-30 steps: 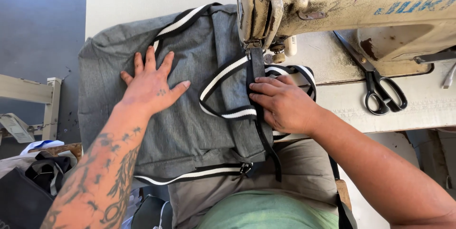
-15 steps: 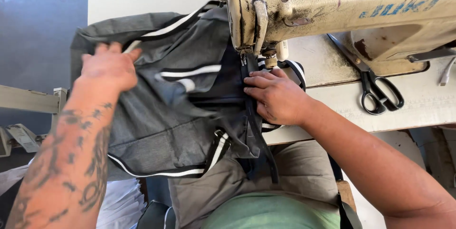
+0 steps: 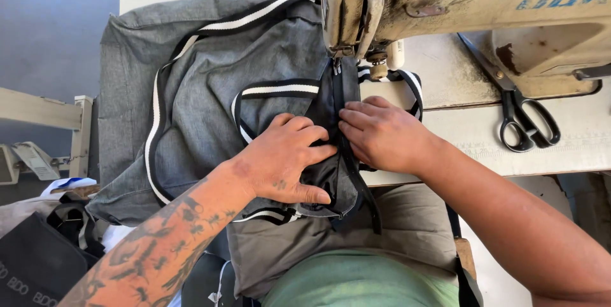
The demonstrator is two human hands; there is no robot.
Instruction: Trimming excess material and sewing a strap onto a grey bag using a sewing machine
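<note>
1. Head view: a grey bag [image 3: 210, 90] with black-and-white striped trim lies on the counter [image 3: 471, 135], bunched up against the worn cream sewing machine [image 3: 458, 1].
2. Just in front of the machine's needle, the left hand [image 3: 286, 160] lies flat with fingers pressed down on a dark fold of the bag.
3. The right hand [image 3: 382, 135] sits beside it, fingertips pressing the black zipper strip [image 3: 337, 97].
4. Black scissors [image 3: 525, 119] rest right of the machine's base.

Matt grey woven cloth bag [image 3: 210, 84]; worn, chipped painted-metal sewing machine [image 3: 471, 1].
</note>
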